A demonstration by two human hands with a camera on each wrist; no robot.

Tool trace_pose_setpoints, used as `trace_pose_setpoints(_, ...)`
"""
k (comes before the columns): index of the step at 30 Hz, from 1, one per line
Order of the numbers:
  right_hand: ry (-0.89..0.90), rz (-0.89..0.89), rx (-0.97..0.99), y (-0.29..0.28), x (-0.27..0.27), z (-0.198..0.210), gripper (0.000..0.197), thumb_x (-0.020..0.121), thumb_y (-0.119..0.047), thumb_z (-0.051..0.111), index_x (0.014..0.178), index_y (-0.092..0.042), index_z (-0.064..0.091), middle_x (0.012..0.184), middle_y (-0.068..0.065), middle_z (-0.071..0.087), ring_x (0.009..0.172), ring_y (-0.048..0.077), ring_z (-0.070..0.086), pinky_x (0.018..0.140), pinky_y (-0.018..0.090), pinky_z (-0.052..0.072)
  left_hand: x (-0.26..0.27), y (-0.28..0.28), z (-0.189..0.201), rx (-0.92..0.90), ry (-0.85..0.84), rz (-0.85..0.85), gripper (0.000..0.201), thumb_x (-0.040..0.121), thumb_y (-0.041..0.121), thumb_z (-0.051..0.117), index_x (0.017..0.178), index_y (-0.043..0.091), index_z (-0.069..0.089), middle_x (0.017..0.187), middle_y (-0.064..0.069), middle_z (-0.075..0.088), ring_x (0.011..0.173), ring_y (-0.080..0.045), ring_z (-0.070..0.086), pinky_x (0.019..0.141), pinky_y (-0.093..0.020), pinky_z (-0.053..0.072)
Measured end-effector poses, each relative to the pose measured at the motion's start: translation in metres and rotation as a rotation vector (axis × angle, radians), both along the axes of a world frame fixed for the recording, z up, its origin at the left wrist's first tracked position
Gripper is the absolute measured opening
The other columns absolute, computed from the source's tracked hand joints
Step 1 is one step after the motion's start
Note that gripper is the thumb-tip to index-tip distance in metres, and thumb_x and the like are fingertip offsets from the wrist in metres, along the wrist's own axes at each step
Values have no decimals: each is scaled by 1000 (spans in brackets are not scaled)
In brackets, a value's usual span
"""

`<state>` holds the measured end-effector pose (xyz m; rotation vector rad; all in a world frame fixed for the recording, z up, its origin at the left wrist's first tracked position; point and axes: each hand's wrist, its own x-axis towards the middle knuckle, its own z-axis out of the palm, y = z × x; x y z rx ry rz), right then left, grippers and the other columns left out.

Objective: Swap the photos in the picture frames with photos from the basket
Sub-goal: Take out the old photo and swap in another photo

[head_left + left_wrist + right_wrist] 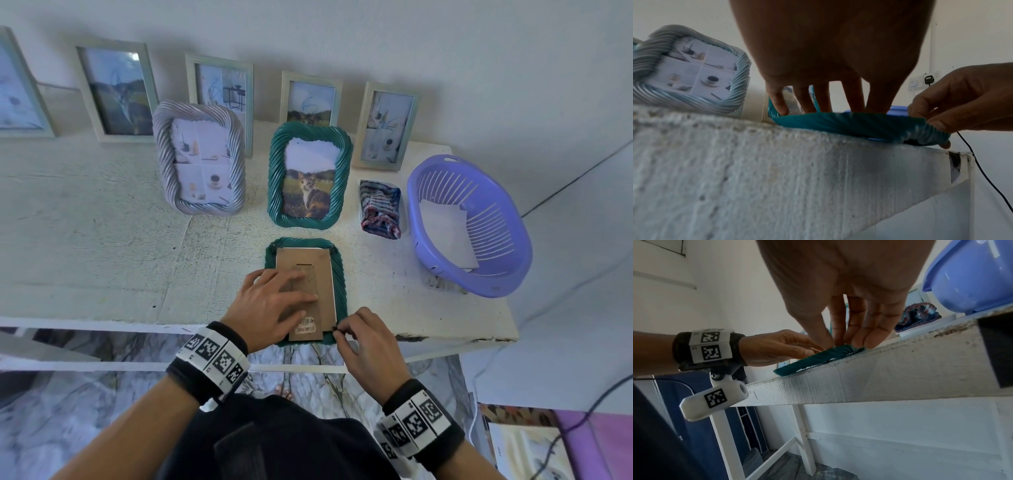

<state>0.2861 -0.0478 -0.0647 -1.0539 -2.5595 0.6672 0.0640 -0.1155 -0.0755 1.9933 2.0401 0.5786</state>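
Here the left hand (274, 301) lies flat on the brown back board (308, 270) of a green frame (337, 263), its fingers (301, 298) straight and a little apart, pressing down. The right hand (364, 342) sits at the frame's near right corner, and its thumb and first finger are pinched together on a small dark tab (335, 329) at the edge of the board. From the left wrist view, the left fingers (820, 100) rest on top of the frame (849, 123), and the right hand (962, 100) curls over its corner.

The green frame lies face down on the white table (102, 222), and its near end sticks out over the table's edge. A thin white strip, maybe a photo, shows along the right side of the board, just past the left fingertips.

Farther from the fingers, another green frame (310, 174) stands up with a cat photo (308, 195) in it. To its left stands a silver frame (200, 159). Off to the right of the right hand sits a purple basket (507, 240) with white photos (448, 236) inside. Between the basket and the standing green frame lies a folded striped cloth (380, 209).

Against the wall at the back, five pale frames stand in a row, such as one (116, 90) on the left and one (387, 126) near the basket.
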Motion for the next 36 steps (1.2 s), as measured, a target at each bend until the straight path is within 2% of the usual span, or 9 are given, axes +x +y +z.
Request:
trace_pose_setpoints(4, -67, 64, 131, 1, -5, 12, 31, 85, -40, 56, 107, -18, 60, 104, 1, 50, 91, 17, 47, 76, 23, 43, -5, 0, 3, 25, -77, -24, 40, 92, 43, 41, 122, 35, 65, 136, 8, 57, 120, -19, 55, 102, -45, 38)
trace_pose_setpoints(8, -140, 187, 168, 1, -15, 14, 41, 80, -47, 61, 114, -25, 62, 118, 6, 51, 108, 27, 47, 84, 35, 49, -16, -3, 5, 116, -181, -8, 36, 92, 28, 47, 121, 22, 67, 131, 0, 62, 115, -19, 61, 96, -45, 49)
trace_pose_setpoints(10, -171, 197, 176, 0, -18, 10, 41, 80, -48, 60, 113, -25, 63, 116, 7, 52, 107, 28, 48, 82, 40, 51, -22, -12, 6, 147, -192, 44, 32, 92, 29, 49, 115, 21, 69, 124, 0, 64, 108, -19, 62, 89, -42, 53)
trace_pose_setpoints(14, -154, 185, 143, -3, -24, 6, 40, 81, -47, 58, 114, -25, 62, 113, 4, 50, 101, 23, 47, 78, 37, 53, -29, -41, 10, 110, -138, 79, 25, 90, 34, 49, 99, 23, 69, 106, 11, 64, 90, -8, 63, 72, -35, 56)
trace_pose_setpoints(18, -150, 171, 136, -4, -27, 5, 40, 82, -48, 58, 115, -25, 64, 114, 4, 51, 101, 24, 48, 80, 35, 53, -28, -60, 10, 70, -125, 59, 26, 89, 40, 50, 94, 27, 72, 113, 13, 64, 87, -5, 65, 71, -24, 54)
trace_pose_setpoints(24, -132, 147, 129, -7, -26, 2, 41, 82, -47, 58, 116, -26, 64, 116, 3, 51, 103, 24, 48, 82, 33, 52, -31, -66, 6, 56, -86, 41, 30, 88, 43, 51, 99, 28, 76, 126, 13, 64, 89, -2, 67, 73, -31, 58)
trace_pose_setpoints(27, -128, 139, 131, -7, -27, 2, 41, 82, -47, 57, 116, -25, 65, 116, 3, 52, 103, 24, 48, 82, 34, 52, -35, -68, 4, -2, -139, 25, 33, 89, 48, 50, 106, 34, 74, 133, 18, 57, 101, 2, 61, 82, -35, 54)
trace_pose_setpoints(31, -112, 140, 126, -7, -26, 2, 41, 83, -47, 57, 116, -25, 65, 116, 2, 51, 103, 23, 47, 82, 33, 52, -37, -73, -5, -94, -358, 82, 33, 86, 57, 50, 114, 49, 67, 139, 32, 41, 129, 2, 38, 106, -40, 35)
trace_pose_setpoints(36, -99, 136, 124, -7, -26, 0, 41, 83, -48, 58, 116, -25, 65, 116, 2, 50, 103, 22, 47, 81, 32, 52, -30, -72, -6, -165, -457, 93, 34, 82, 62, 47, 114, 64, 58, 139, 35, 32, 135, -2, 21, 111, -41, 18)
